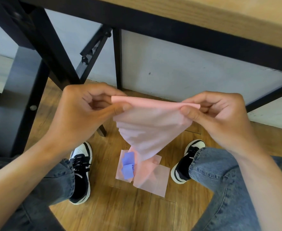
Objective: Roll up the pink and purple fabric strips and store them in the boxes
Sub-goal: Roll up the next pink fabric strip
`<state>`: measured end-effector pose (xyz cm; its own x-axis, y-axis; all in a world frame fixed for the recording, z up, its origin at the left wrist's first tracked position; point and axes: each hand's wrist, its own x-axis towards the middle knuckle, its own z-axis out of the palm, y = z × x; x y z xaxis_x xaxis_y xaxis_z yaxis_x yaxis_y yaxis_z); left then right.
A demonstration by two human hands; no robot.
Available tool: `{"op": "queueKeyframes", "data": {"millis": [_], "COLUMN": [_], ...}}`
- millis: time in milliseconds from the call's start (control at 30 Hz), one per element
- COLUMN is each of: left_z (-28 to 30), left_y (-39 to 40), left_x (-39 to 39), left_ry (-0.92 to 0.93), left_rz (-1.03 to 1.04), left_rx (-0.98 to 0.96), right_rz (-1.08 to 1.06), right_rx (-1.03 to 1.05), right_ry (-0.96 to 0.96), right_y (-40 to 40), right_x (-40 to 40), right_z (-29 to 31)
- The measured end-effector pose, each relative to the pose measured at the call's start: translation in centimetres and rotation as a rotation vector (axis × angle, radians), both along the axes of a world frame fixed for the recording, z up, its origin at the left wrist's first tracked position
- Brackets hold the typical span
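Note:
A pink fabric strip [151, 124] hangs between my hands, its top edge folded over into a narrow roll. My left hand [85, 110] pinches the roll's left end with thumb and fingers. My right hand [220, 115] pinches the right end the same way. The strip's loose tail drops down to the wooden floor and lies there in flat folds [153, 179]. A purple fabric strip [127, 165] lies crumpled on top of the pink folds on the floor. No box is in view.
My knees in blue jeans and two black-and-white shoes [81, 172] flank the fabric on the floor. A black table frame [56, 52] with a wooden top [220, 15] stands ahead, against a pale wall.

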<state>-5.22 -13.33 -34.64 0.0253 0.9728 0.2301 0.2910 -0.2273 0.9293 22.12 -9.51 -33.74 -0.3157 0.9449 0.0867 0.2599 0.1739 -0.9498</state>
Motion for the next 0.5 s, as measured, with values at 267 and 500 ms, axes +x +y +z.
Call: {"op": "queueKeyframes", "data": {"millis": [267, 500], "left_z": [-0.12, 0.04], "left_y": [0.11, 0.07], "left_x": [-0.27, -0.21], "left_ry": [0.019, -0.007], "left_rz": [0.031, 0.011], "left_rx": [0.011, -0.024], "right_rz": [0.017, -0.029], "right_rx": [-0.02, -0.045], "right_ry": [0.01, 0.036], "right_y": [-0.06, -0.02], "right_x": [0.14, 0.01], "right_z": [0.3, -0.02]}}
